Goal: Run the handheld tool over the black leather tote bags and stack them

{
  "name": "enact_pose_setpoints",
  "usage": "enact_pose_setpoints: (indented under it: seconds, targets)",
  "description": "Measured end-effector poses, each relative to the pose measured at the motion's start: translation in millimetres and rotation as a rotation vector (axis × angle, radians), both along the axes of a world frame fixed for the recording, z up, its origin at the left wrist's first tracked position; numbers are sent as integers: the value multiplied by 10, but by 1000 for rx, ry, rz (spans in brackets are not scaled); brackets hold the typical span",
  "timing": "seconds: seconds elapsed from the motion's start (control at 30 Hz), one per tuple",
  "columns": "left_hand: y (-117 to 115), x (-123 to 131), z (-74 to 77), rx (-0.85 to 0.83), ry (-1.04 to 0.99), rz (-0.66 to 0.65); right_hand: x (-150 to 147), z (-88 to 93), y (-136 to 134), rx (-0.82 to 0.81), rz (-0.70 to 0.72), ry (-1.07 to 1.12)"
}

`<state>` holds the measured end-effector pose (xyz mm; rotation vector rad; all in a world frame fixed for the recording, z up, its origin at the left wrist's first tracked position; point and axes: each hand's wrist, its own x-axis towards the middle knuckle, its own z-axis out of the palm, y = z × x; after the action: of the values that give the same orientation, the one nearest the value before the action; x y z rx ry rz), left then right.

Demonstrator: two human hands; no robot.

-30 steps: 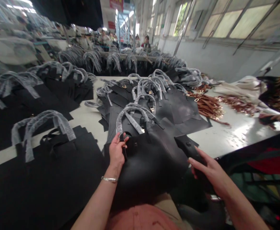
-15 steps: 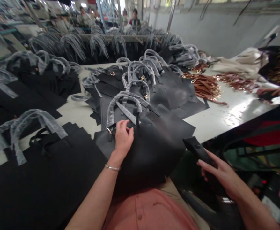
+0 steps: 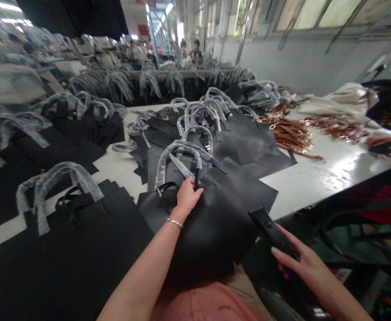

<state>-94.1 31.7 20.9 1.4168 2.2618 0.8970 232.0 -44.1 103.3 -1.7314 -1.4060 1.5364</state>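
A black leather bag [image 3: 215, 218] lies on the white table [image 3: 315, 183] right in front of me, its lower part hanging over the near edge. My left hand [image 3: 187, 196] rests on its top edge with the fingers closed round a black strap. A silver bracelet sits on that wrist. My right hand [image 3: 299, 263] is off the table's edge at the lower right, fingers wrapped round a narrow black leather piece [image 3: 270, 229] with a small stud.
Stacks of black bags with paper-wrapped handles [image 3: 182, 156] fill the table's middle and left. A flat black pile [image 3: 65, 249] lies at the near left. Brown straps with gold buckles [image 3: 289, 136] lie right. Another person's hand [image 3: 387, 141] is at the far right edge.
My left hand has slid right along the bag's top edge onto a black strap. My right hand with the leather piece has dropped slightly lower. The camera has tilted up.
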Motion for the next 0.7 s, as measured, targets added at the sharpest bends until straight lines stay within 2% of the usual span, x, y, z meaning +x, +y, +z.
enact_pose_setpoints:
  seconds: [0.13,0.27,0.37,0.43,0.53,0.63,0.7]
  targets:
    - [13,-32,-19,64,-83,13,-31,-84,39,14,23,10]
    - [-38,-85,-20,171,-329,77,-25,-139,49,7,49,23]
    - [-123,-157,96,265,-501,82,13,-173,34,9,53,38]
    - [-181,-185,299,381,-619,84,60,-225,41,15,55,49]
    - [-262,-148,817,588,-793,60,140,-310,117,48,32,59]
    - [-345,-57,1405,735,-935,-112,197,-285,256,136,-38,105]
    - [-390,-26,1656,781,-926,-192,221,-181,335,170,-84,117]
